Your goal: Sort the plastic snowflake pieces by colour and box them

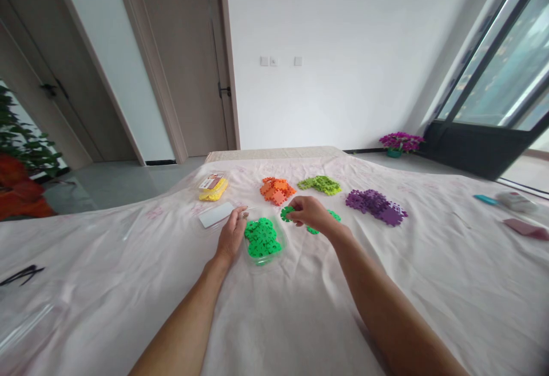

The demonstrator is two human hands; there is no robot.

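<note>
A clear plastic container (281, 233) stands in front of me, with many green snowflake-shaped toy pieces (262, 238) piled inside. My left hand (233, 230) grips the container's left side, its fingers at the far left corner. Just right of the container, my right hand (309, 214) pinches a green snowflake piece (286, 213) above the cloth. Other loose green pieces (333, 216) lie beneath and beyond that hand, partly covered by it. Left of my left hand lies a clear lid with a white label (217, 214).
Beyond my hands are piles of orange pieces (277, 190), lime pieces (321, 185) and purple pieces (375, 205). A closed box of yellow pieces (213, 187) sits at the back left. Glasses (22, 274) and a clear plastic container (30, 330) lie at the left; a pink item (526, 229) lies far right.
</note>
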